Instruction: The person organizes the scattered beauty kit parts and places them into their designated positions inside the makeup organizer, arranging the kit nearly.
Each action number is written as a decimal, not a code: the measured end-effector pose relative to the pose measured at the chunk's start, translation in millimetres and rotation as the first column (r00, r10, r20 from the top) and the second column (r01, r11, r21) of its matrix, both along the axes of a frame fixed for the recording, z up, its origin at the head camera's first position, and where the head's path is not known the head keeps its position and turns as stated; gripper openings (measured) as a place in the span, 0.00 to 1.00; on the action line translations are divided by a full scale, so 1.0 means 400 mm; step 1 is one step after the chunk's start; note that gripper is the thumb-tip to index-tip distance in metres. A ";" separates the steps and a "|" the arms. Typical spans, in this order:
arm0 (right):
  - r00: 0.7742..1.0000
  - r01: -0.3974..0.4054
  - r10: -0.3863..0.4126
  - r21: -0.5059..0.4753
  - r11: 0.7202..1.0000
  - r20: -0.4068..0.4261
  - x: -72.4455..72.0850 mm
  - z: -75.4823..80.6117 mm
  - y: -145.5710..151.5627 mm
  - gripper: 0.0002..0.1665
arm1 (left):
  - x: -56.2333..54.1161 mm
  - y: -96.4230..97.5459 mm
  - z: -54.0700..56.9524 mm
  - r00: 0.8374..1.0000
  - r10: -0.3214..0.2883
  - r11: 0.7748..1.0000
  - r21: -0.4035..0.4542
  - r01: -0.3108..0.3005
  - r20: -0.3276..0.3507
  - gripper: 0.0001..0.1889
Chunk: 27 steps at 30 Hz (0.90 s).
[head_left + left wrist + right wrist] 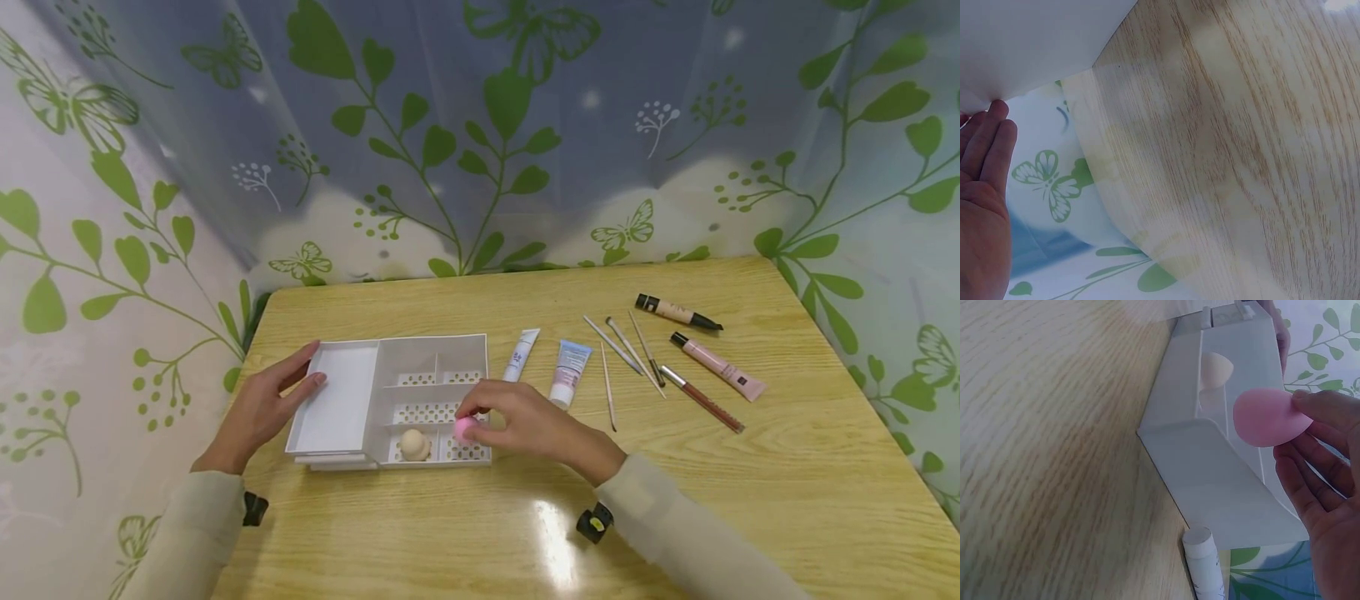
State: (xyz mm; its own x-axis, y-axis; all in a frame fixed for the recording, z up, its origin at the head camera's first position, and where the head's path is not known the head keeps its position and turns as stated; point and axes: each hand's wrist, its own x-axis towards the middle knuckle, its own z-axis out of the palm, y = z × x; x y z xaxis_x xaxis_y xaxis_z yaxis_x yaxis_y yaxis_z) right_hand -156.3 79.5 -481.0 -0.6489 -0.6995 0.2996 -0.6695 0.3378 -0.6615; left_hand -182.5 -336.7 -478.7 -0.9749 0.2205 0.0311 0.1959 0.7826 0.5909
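Note:
My right hand pinches a pink makeup sponge between thumb and fingers. It holds the sponge over the front right compartment of a white storage box. A beige makeup sponge sits in the compartment just left of it. At the box's left side, my left hand grips the wall, thumb over the rim and fingers along the outside. The left wrist view shows those fingers almost straight against the white side; the thumb is hidden there.
Right of the box lie a small white tube and a blue-and-pink tube. Several thin makeup brushes are beyond them. Farther right are a beige tube with black ends, a pink tube and a brown lip gloss.

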 end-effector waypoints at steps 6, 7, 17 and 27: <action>0.999 -0.022 0.024 0.044 0.999 -0.044 0.003 -0.016 -0.015 0.09 | -0.001 0.000 -0.003 1.000 0.009 1.000 -0.007 -0.009 -0.002 0.36; 0.998 -0.025 0.028 0.056 0.998 -0.056 0.003 -0.019 -0.017 0.09 | 0.000 0.000 -0.003 1.000 0.009 1.000 -0.006 -0.009 -0.002 0.36; 0.969 -0.036 0.072 0.151 0.988 -0.237 0.005 -0.049 -0.033 0.12 | 0.000 -0.001 -0.005 1.000 0.004 1.000 0.005 -0.004 -0.024 0.35; 0.950 -0.042 0.092 0.167 0.985 -0.299 0.009 -0.059 -0.048 0.09 | 0.000 -0.002 -0.003 1.000 0.002 1.000 0.008 -0.002 -0.015 0.35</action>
